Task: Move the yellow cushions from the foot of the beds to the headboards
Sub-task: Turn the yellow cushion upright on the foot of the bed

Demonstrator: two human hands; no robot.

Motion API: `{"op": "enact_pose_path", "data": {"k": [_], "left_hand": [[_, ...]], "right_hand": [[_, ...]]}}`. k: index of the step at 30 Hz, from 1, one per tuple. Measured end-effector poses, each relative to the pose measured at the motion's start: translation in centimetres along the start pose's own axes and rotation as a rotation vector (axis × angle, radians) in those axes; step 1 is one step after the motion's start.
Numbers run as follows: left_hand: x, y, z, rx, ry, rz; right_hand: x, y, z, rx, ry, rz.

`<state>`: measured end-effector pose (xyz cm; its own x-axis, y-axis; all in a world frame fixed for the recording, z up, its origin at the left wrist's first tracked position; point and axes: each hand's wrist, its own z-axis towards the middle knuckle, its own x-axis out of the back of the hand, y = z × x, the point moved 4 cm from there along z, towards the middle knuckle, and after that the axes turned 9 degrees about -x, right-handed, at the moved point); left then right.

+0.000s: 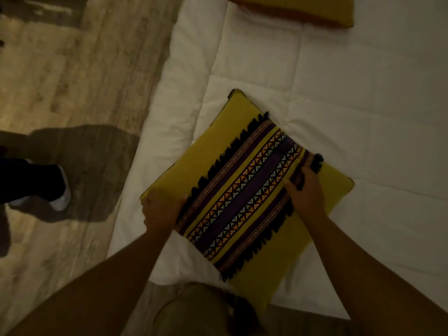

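A square yellow cushion [225, 151] with a purple patterned band and black fringe lies tilted on the white quilt of the bed [363, 117], near its left edge. My left hand [161, 209] grips its lower left corner. My right hand [306, 192] presses on its right side, fingers curled over the band's end. A second yellow cushion [298, 9] lies flat on the bed at the top of the view, partly cut off.
Pale wooden floor [72, 81] runs along the left of the bed. Another person's dark trouser leg and white shoe [60, 192] stand on the floor at the left. My own knee in beige cloth [194, 311] is at the bottom.
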<state>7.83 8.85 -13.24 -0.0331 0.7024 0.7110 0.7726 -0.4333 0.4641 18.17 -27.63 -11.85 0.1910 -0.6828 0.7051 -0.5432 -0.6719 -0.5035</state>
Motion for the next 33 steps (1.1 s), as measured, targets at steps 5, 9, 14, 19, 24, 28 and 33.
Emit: {"op": "enact_pose_path", "data": {"k": [5,9,14,19,24,28,33], "left_hand": [[2.7,5.2,6.0,-0.319,-0.062,0.029],[2.3,8.6,9.7,-0.450,-0.152,0.096],[-1.2,11.7,12.1,-0.615,-0.361,0.275],[-4.1,12.2,13.7,-0.531,-0.401,0.282],[-5.4,11.4,15.2,-0.357,-0.533,0.198],[-5.9,10.3,14.4,-0.329,-0.530,0.142],[-4.9,10.6,13.4,-0.326,-0.557,0.056]], "right_hand": [[-0.1,5.4,-3.8,-0.264,0.097,0.109],[-1.3,9.4,-6.1,-0.396,0.083,0.145],[-3.1,12.4,-7.8,-0.561,0.029,0.465],[-5.3,14.3,-7.5,-0.781,-0.031,0.719],[-5.8,15.2,-5.9,-0.827,-0.080,0.760],[-5.7,15.4,-5.7,-0.834,-0.091,0.814],[-4.3,14.3,-6.2,-0.765,-0.084,0.864]]}}
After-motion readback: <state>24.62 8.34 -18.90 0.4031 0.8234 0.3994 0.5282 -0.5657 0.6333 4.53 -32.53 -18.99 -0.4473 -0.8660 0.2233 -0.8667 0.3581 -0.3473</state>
